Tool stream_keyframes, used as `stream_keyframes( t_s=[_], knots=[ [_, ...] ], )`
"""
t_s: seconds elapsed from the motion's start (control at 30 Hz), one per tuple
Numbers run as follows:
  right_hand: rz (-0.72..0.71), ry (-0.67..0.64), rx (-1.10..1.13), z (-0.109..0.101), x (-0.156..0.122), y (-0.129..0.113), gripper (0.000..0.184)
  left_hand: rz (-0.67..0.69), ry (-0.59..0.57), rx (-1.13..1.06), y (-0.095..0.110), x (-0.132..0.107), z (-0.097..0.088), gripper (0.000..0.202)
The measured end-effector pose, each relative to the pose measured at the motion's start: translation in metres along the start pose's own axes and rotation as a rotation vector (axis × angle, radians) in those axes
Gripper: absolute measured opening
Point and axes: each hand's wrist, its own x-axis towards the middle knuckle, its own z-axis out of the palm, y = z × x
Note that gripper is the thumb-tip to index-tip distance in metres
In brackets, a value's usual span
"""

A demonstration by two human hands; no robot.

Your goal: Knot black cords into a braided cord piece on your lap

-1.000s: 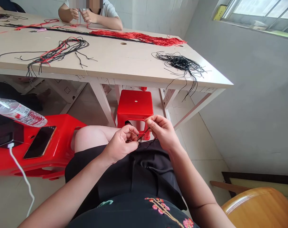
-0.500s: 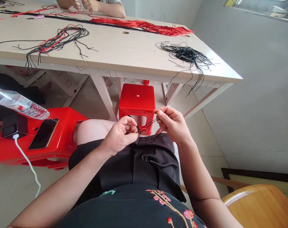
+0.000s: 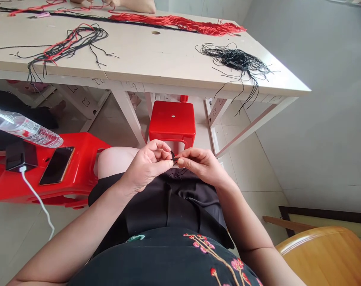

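Over my lap, a thin black cord (image 3: 174, 159) runs between my two hands. My left hand (image 3: 149, 163) pinches it between thumb and fingertips. On the other side, my right hand (image 3: 199, 163) grips the cord with thumb and forefinger, its tips almost touching the left ones. Loose black ends dangle below the fingers against the dark skirt (image 3: 156, 206). Part of the cord is covered by the fingers, so I cannot make out how it is looped or knotted.
On the table (image 3: 156, 59) ahead lie a tangle of black cords (image 3: 238, 59), a bundle of red cords (image 3: 180, 24) and mixed black-red cords (image 3: 70, 45). A red stool (image 3: 172, 119) stands beneath. At left, another stool holds a phone (image 3: 57, 165), charger (image 3: 21, 155) and bottle (image 3: 28, 129).
My right hand has come left and down, closing the gap to my left hand; the cord stretched between them is now short. The view has tilted slightly downward.
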Motion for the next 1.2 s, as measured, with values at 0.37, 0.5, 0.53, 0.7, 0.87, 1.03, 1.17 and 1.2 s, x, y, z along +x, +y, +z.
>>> stream_keyframes(
  t_s=[0.37, 0.5, 0.53, 0.7, 0.87, 1.03, 1.17, 1.2],
  knots=[
    [-0.017, 0.158, 0.019, 0.012, 0.003, 0.001, 0.031, 0.081, 0.021, 0.104, -0.003, -0.001, 0.004, 0.025],
    [-0.113, 0.258, -0.107, 0.017, 0.007, -0.004, 0.027, 0.095, -0.003, 0.105, -0.006, -0.002, 0.006, 0.033],
    [-0.144, 0.282, -0.138, 0.017, 0.008, -0.005, 0.025, 0.088, -0.009, 0.107, -0.006, -0.002, 0.007, 0.034],
    [-0.264, 0.352, -0.286, 0.020, 0.011, -0.009, 0.020, 0.043, -0.028, 0.072, -0.003, -0.004, 0.010, 0.036],
    [-0.281, 0.370, -0.304, 0.020, 0.011, -0.008, 0.020, -0.068, -0.031, -0.057, 0.003, -0.003, 0.012, 0.029],
    [-0.261, 0.363, -0.277, 0.020, 0.011, -0.009, 0.020, -0.173, -0.014, -0.118, 0.006, -0.003, 0.010, 0.013],
    [-0.223, 0.344, -0.207, 0.020, 0.011, -0.007, 0.019, -0.231, 0.022, -0.230, 0.008, -0.001, 0.008, 0.012],
    [-0.201, 0.341, -0.189, 0.019, 0.011, -0.006, 0.019, -0.244, 0.034, -0.259, 0.009, -0.001, 0.008, 0.012]
  ],
)
